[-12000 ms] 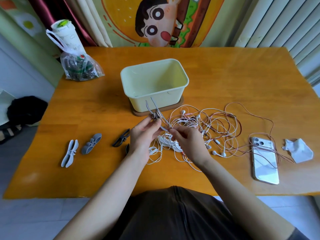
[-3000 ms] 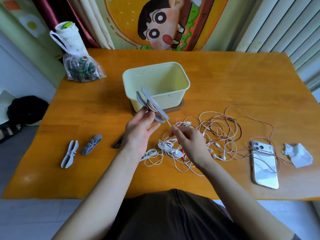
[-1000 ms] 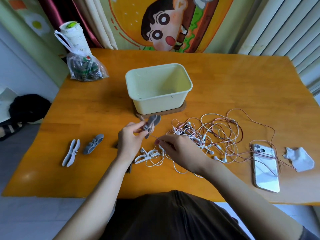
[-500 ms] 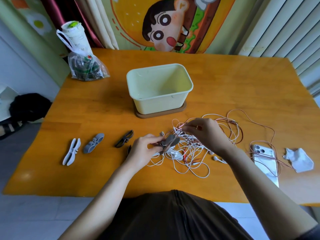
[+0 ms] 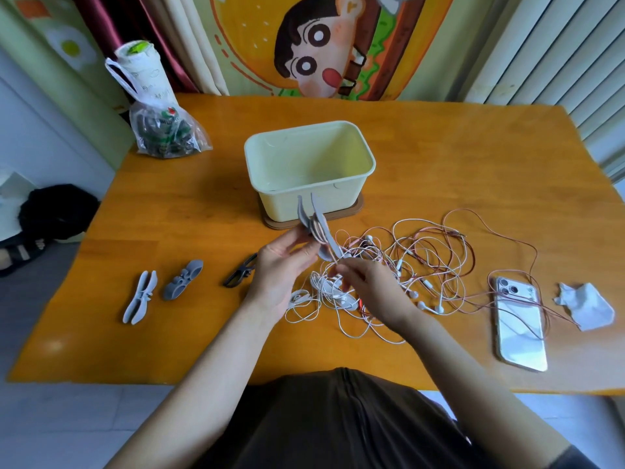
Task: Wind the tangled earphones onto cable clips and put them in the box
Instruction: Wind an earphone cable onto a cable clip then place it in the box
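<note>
My left hand (image 5: 282, 265) holds a grey cable clip (image 5: 318, 228) upright just in front of the pale yellow box (image 5: 309, 170), with pinkish earphone cable wound round the clip's middle. My right hand (image 5: 368, 286) pinches that cable just below the clip. A tangle of white and pink earphones (image 5: 416, 265) is spread on the table to the right of both hands and under them. The box looks empty.
Two grey clips (image 5: 140, 296) (image 5: 183, 279) and a black clip (image 5: 240, 274) lie to the left on the orange table (image 5: 473, 164). A white phone (image 5: 519, 324) and a crumpled tissue (image 5: 585, 306) lie at the right. A plastic bag (image 5: 162, 133) stands at the back left.
My left hand has raised the clip from low over the tangle to in front of the box. My right hand has come back left from the tangle to just below the clip.
</note>
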The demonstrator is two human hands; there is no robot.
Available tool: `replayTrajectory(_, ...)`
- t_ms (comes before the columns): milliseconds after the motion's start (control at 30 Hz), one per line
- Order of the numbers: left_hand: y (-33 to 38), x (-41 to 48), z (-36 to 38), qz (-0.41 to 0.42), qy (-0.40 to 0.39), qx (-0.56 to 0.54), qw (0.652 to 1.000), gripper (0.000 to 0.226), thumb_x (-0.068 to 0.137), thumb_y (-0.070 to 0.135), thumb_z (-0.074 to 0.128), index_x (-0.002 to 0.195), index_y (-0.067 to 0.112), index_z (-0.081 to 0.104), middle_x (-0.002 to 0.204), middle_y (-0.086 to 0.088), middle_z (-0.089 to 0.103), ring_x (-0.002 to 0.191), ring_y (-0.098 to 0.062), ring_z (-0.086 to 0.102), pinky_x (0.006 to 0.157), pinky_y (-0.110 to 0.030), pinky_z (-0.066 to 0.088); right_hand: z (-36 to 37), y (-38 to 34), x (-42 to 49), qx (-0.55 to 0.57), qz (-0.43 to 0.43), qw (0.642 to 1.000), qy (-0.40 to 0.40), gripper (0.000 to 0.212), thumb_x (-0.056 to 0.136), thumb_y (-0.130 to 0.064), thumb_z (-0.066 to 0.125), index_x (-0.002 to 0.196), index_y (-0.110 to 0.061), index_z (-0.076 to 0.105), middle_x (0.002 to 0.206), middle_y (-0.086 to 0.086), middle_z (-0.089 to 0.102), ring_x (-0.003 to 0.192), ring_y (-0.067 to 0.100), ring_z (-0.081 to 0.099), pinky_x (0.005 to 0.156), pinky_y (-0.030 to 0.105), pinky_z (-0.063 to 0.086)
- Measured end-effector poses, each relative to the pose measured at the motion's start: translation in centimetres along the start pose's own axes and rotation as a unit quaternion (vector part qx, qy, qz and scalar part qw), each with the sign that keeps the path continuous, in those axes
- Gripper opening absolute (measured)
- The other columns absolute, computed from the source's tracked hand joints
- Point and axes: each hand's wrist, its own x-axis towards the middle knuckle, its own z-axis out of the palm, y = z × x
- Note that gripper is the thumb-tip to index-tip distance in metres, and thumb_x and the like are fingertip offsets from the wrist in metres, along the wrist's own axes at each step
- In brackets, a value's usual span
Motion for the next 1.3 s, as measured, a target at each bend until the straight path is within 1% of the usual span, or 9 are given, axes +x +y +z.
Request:
replayTrajectory(133,-1.1,0.8,-1.4,-0.001,0.114,0.111,0.987,0.03,0.084,0.004,0.067,0.109,0.019,0.07,0.091,0.008,0.071,0.096,-0.013,0.065,0.094,-0.035,0.048,1.2,-0.5,-0.9,-0.049,-0.038,0.998,-0.022,0.027,0.1,-0.021,0.04,0.101,-0.015,0.066,0.067,-0.008,0.056,0.054,-0.001,0.05,0.055,0.012,0.038)
replayTrajectory(233,-2.1,1.0,-2.0,0.017,0.148,0.163,0.975,0.033,0.084,0.001,0.068,0.098,0.031,0.07,0.084,0.014,0.072,0.086,-0.006,0.066,0.086,-0.029,0.051,1.4,-1.1,-1.2,-0.067,-0.063,0.996,-0.023,0.026,0.1,-0.021,0.041,0.103,-0.015,0.066,0.067,-0.01,0.055,0.057,0.001,0.051,0.056,0.014,0.038)
replayTrajectory(333,-2.8,1.0,-2.4,0.063,0.134,0.272,0.951,0.031,0.082,0.0,0.068,0.101,0.023,0.073,0.083,0.008,0.073,0.077,-0.004,0.068,0.076,-0.025,0.053,1.4,-1.8,-1.5,-0.082,-0.088,0.992,-0.036,0.026,0.1,-0.022,0.041,0.105,-0.015,0.066,0.073,-0.006,0.058,0.063,0.006,0.053,0.06,0.019,0.04)
replayTrajectory(500,-3.5,0.9,-3.4,0.095,0.129,0.396,0.904,0.037,0.082,0.003,0.07,0.118,0.009,0.067,0.092,-0.007,0.065,0.083,-0.023,0.066,0.075,-0.037,0.055,0.2,-2.1,-1.4,-0.094,-0.078,0.99,-0.07,0.028,0.101,-0.022,0.039,0.111,-0.015,0.064,0.079,-0.013,0.054,0.064,-0.002,0.051,0.058,0.01,0.037)
replayTrajectory(667,-4.1,0.4,-4.7,0.045,0.067,0.449,0.89,0.041,0.083,0.005,0.07,0.122,0.013,0.064,0.098,-0.006,0.064,0.083,-0.018,0.062,0.069,-0.017,0.049,-1.7,-1.4,-1.2,-0.116,-0.057,0.989,-0.075,0.027,0.1,-0.022,0.042,0.105,-0.016,0.068,0.084,-0.011,0.057,0.069,-0.001,0.053,0.06,0.011,0.039)
replayTrajectory(867,-4.3,-0.5,-3.7,0.005,-0.039,0.466,0.884,0.042,0.086,0.006,0.067,0.126,0.018,0.062,0.093,0.005,0.057,0.082,-0.007,0.056,0.064,-0.005,0.042,-3.5,0.1,0.2,-0.151,-0.037,0.988,-0.02,0.023,0.098,-0.018,0.048,0.095,-0.014,0.07,0.086,-0.003,0.065,0.078,0.013,0.061,0.069,0.033,0.052)
replayTrajectory(1000,-3.5,-0.6,-3.2,-0.003,-0.095,0.429,0.898,0.04,0.086,0.002,0.065,0.123,0.015,0.064,0.089,0.01,0.058,0.08,0.0,0.055,0.071,-0.003,0.04,-4.1,0.9,0.8,-0.114,-0.024,0.993,0.017,0.022,0.096,-0.012,0.05,0.09,-0.012,0.071,0.079,-0.007,0.062,0.068,0.0,0.056,0.061,0.018,0.044)
replayTrajectory(1100,-2.8,-0.7,-2.8,-0.012,-0.131,0.363,0.922,0.038,0.085,0.001,0.066,0.12,0.015,0.066,0.091,0.011,0.064,0.087,-0.005,0.061,0.083,-0.017,0.047,-4.2,0.6,0.9,-0.07,-0.014,0.997,0.037,0.018,0.095,-0.012,0.051,0.087,-0.016,0.067,0.073,-0.016,0.058,0.061,-0.008,0.054,0.056,0.007,0.039)
replayTrajectory(1300,-1.5,-0.5,-1.1,-0.008,-0.107,0.17,0.98,0.037,0.083,0.001,0.066,0.119,0.007,0.066,0.108,-0.005,0.072,0.101,-0.017,0.066,0.091,-0.027,0.052,-3.0,-0.1,0.8,0.03,-0.013,0.997,0.065,0.031,0.095,-0.014,0.053,0.067,-0.027,0.057,0.057,-0.016,0.047,0.053,-0.008,0.049,0.053,0.009,0.035)
